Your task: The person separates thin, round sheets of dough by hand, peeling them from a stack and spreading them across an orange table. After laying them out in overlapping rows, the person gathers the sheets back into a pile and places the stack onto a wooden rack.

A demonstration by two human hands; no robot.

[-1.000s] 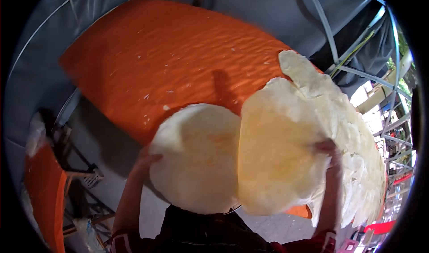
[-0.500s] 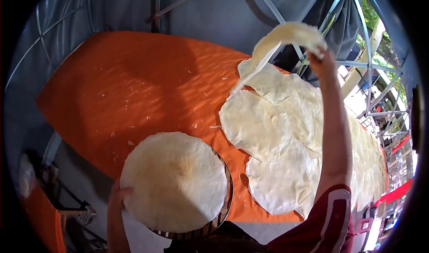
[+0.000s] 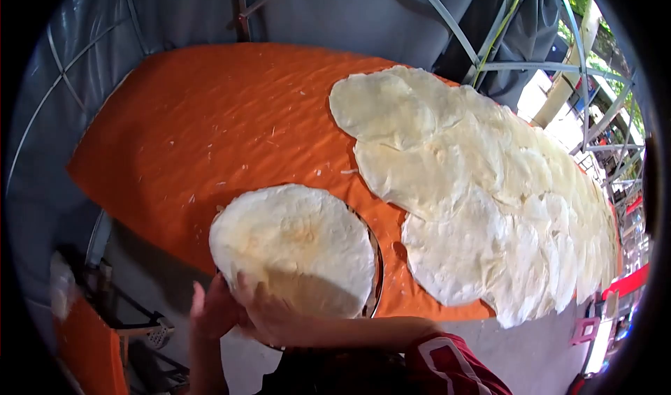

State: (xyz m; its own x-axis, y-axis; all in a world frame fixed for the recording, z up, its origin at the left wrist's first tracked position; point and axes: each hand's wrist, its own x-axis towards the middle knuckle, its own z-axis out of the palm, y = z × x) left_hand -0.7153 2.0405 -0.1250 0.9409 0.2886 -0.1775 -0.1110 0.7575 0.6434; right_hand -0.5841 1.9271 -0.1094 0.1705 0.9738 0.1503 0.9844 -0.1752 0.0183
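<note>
A pale round flatbread sheet (image 3: 300, 245) lies on a round tray (image 3: 378, 269) with a dark rim, directly in front of me. My left hand (image 3: 215, 308) is at the tray's lower left edge, its thumb stretched up and apart; its other fingers are partly hidden. Across the front of the tray reaches my right arm. My right hand (image 3: 262, 304) is smeared by motion over the sheet's lower left part, beside my left hand, so its grip cannot be made out. Many similar flatbread sheets (image 3: 433, 164) overlap on the orange cloth (image 3: 203, 122) to the right.
Grey sheeting (image 3: 363, 11) on metal poles (image 3: 440, 11) closes off the far side. A pink plastic stool (image 3: 585, 331) stands at lower right. At lower left is another orange-covered surface (image 3: 87, 346). White scraps dot the cloth.
My right hand has let go of the sheet it held up at the far right and swung back to the tray. That sheet now lies flat at the far edge of the spread.
</note>
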